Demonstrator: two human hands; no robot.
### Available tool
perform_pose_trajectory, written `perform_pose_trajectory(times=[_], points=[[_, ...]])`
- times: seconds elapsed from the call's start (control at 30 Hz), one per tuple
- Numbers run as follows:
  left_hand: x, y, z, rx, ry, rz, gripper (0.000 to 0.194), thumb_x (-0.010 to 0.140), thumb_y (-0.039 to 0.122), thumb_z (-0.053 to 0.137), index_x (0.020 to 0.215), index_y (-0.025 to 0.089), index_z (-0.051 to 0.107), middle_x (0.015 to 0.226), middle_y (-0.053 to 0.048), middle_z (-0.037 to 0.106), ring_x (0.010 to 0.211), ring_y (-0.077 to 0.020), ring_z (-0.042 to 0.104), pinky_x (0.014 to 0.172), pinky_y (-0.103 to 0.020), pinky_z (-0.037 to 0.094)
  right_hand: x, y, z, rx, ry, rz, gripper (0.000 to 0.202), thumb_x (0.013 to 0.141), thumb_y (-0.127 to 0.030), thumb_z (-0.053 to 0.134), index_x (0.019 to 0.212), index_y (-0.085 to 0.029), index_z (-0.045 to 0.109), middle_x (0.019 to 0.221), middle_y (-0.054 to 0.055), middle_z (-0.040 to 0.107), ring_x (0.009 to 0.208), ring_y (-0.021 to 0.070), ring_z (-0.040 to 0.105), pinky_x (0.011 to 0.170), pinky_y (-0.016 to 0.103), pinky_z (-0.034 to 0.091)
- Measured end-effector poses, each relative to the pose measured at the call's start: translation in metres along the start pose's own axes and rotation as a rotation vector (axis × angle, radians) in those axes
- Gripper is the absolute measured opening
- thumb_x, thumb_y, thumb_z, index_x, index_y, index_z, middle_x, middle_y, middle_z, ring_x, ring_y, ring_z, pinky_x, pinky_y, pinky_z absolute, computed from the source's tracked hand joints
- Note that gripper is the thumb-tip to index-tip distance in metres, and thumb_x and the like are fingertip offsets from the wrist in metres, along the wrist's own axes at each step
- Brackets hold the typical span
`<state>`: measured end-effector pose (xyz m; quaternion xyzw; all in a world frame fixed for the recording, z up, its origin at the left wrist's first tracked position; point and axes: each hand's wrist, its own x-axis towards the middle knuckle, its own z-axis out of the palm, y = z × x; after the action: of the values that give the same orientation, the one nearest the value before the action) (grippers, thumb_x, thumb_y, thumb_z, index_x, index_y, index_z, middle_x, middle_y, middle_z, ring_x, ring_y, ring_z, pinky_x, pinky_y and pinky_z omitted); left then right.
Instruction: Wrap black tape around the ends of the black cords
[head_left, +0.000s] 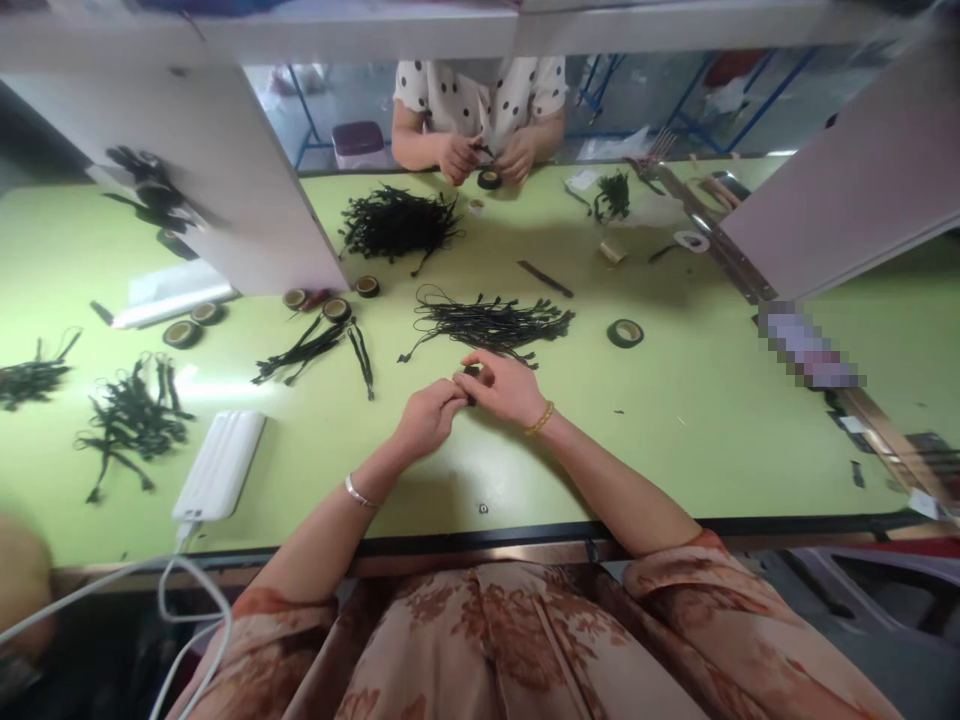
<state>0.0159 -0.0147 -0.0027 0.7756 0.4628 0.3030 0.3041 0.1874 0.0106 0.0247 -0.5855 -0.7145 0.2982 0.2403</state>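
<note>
My left hand (431, 418) and my right hand (511, 390) meet just in front of a bundle of thin black cables (495, 325). The fingers of both are closed in a pinch around a small black item (471, 372). Most of that item is hidden by the fingers, so its kind cannot be made out. A roll of black tape (625, 333) lies to the right of the bundle. To the left are a few black cables with thicker sleeves (304, 348) and another black tape roll (337, 309).
Across the table a co-worker's hands (487, 160) work beside a big black cable pile (397, 222). A white power bank (221, 465) with a white cord lies at left, near more cable bundles (139, 415). Upright panels (247, 180) and a metal rail (720, 240) stand on the green table.
</note>
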Motion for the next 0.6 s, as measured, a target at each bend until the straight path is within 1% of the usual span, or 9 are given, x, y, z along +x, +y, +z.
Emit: perform_pose_trajectory(times=[0.07, 0.13, 0.2, 0.27, 0.33, 0.47, 0.6], points=[[0.000, -0.001, 0.001, -0.006, -0.023, 0.019, 0.016, 0.090, 0.023, 0.049, 0.086, 0.018, 0.064, 0.085, -0.004, 0.069, 0.076, -0.0146, 0.060, 0.076, -0.027, 0.047, 0.002, 0.002, 0.002, 0.121, -0.034, 0.021, 0.025, 0.080, -0.039, 0.065, 0.098, -0.022, 0.067, 0.063, -0.003, 0.064, 0.061, 0.0152, 0.056, 0.062, 0.027, 0.037], [-0.001, 0.000, 0.002, -0.008, -0.034, 0.015, 0.014, 0.089, 0.022, 0.050, 0.090, 0.018, 0.064, 0.085, -0.003, 0.069, 0.075, -0.0141, 0.060, 0.075, -0.026, 0.047, 0.005, 0.006, 0.005, 0.282, -0.033, 0.038, 0.023, 0.075, -0.034, 0.066, 0.094, -0.020, 0.066, 0.055, -0.006, 0.056, 0.054, 0.0126, 0.048, 0.059, 0.026, 0.036], [-0.001, 0.001, 0.002, -0.001, -0.012, -0.021, 0.013, 0.088, 0.021, 0.051, 0.091, 0.018, 0.063, 0.083, -0.003, 0.069, 0.071, -0.0135, 0.059, 0.072, -0.026, 0.047, 0.007, 0.009, 0.009, 0.451, 0.006, 0.057, 0.024, 0.072, -0.033, 0.066, 0.091, -0.020, 0.062, 0.052, -0.009, 0.048, 0.050, 0.0109, 0.042, 0.057, 0.026, 0.036], [-0.001, 0.003, 0.002, 0.022, 0.019, -0.064, 0.012, 0.088, 0.021, 0.050, 0.088, 0.017, 0.062, 0.079, -0.002, 0.068, 0.068, -0.0132, 0.057, 0.070, -0.025, 0.046, 0.009, 0.011, 0.013, 0.587, 0.053, 0.072, 0.028, 0.069, -0.034, 0.068, 0.092, -0.020, 0.057, 0.052, -0.010, 0.045, 0.049, 0.0099, 0.039, 0.056, 0.025, 0.036], [0.000, 0.005, 0.000, 0.052, 0.028, -0.086, 0.013, 0.088, 0.021, 0.049, 0.084, 0.017, 0.061, 0.077, -0.002, 0.067, 0.067, -0.0133, 0.055, 0.068, -0.026, 0.044, 0.009, 0.011, 0.016, 0.686, 0.083, 0.091, 0.033, 0.067, -0.034, 0.070, 0.092, -0.021, 0.053, 0.053, -0.011, 0.045, 0.049, 0.0096, 0.041, 0.056, 0.025, 0.036], [0.001, 0.010, -0.004, 0.089, -0.019, -0.110, 0.015, 0.087, 0.021, 0.047, 0.080, 0.017, 0.059, 0.071, -0.002, 0.063, 0.061, -0.0131, 0.050, 0.063, -0.026, 0.039, 0.006, 0.007, 0.018, 0.860, 0.125, 0.125, 0.039, 0.063, -0.030, 0.073, 0.091, -0.023, 0.046, 0.056, -0.011, 0.050, 0.053, 0.0113, 0.050, 0.057, 0.025, 0.040], [0.002, 0.012, -0.006, 0.082, -0.047, -0.205, 0.012, 0.084, 0.020, 0.048, 0.073, 0.018, 0.054, 0.064, 0.001, 0.056, 0.055, -0.0121, 0.043, 0.059, -0.026, 0.034, 0.002, 0.002, 0.017, 1.035, 0.150, 0.125, 0.046, 0.060, -0.029, 0.076, 0.091, -0.024, 0.042, 0.061, -0.009, 0.057, 0.057, 0.0131, 0.058, 0.061, 0.028, 0.046]])
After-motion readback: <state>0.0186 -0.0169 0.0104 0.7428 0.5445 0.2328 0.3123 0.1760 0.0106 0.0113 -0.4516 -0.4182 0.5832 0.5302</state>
